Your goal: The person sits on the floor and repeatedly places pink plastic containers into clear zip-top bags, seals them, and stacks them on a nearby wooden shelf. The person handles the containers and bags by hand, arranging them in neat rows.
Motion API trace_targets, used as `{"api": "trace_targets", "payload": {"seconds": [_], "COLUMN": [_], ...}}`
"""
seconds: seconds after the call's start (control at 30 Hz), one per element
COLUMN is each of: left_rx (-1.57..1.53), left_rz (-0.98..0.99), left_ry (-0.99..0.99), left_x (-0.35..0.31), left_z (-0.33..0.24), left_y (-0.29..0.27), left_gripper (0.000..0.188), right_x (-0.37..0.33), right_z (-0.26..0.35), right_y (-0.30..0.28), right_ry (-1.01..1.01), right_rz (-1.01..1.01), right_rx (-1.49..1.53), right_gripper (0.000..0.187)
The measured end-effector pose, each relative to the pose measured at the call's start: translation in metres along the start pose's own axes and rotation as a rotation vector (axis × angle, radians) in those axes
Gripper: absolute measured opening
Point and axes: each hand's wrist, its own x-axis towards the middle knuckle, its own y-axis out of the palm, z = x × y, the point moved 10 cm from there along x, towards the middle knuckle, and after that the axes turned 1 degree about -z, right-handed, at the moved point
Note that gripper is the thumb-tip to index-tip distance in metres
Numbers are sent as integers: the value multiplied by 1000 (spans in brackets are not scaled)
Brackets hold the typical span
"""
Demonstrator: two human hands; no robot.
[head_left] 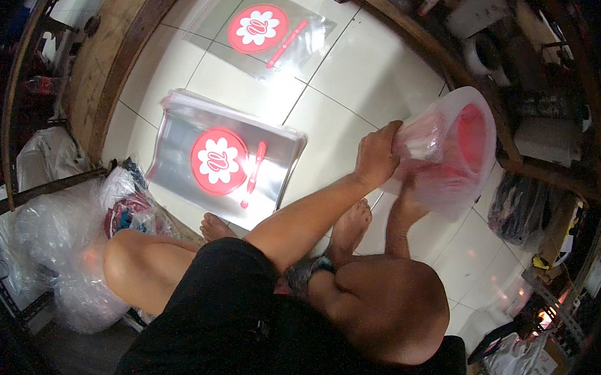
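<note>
A thick bundle of clear plastic bags with red print (449,152) is curled into a wide roll at the right, held off the floor. My left hand (378,154) is closed around its near left edge. My right hand (408,205) grips it from below, with its fingers partly hidden behind the plastic. To the left, a stack of flat clear bags (274,165), printed with a red disc and white flower, lies on the floor. Beyond the stack rests a thin, flat clear bag (311,38) with the same print.
White floor tiles (342,86) lie under the bags. A wooden beam (125,50) runs along the left, above bulging clear plastic sacks (60,233). At the right stands a cluttered wooden shelf (552,174), with a dark plastic-wrapped bundle (518,210) by it. My bare feet are near the stack.
</note>
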Motion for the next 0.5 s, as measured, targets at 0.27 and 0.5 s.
{"api": "trace_targets", "payload": {"seconds": [0.27, 0.5], "left_rx": [106, 107], "left_rz": [376, 739], "left_ry": [-35, -335], "left_x": [63, 94], "left_z": [-34, 94], "left_y": [-26, -20], "left_gripper": [24, 42], "right_x": [104, 116], "right_z": [-32, -145], "right_y": [-70, -75], "right_ry": [355, 743], "right_rz": [57, 357], "right_rx": [180, 321], "right_gripper": [46, 35]}}
